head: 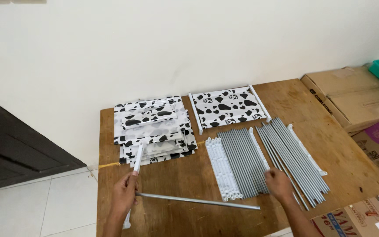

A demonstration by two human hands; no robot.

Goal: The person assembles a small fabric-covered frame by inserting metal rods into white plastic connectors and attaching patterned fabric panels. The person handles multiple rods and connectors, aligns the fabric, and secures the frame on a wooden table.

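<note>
Left hand grips a white bar and rod; right hand rests curled (grip unclear) on grey rods.

On the wooden tabletop, the left hand closes its grip on a white plastic bar and touches the near end of a loose grey metal rod lying crosswise. The right hand rests on a row of grey rods. A stack of cow-print fabric panels lies behind the left hand, a framed cow-print panel beside it.
</note>
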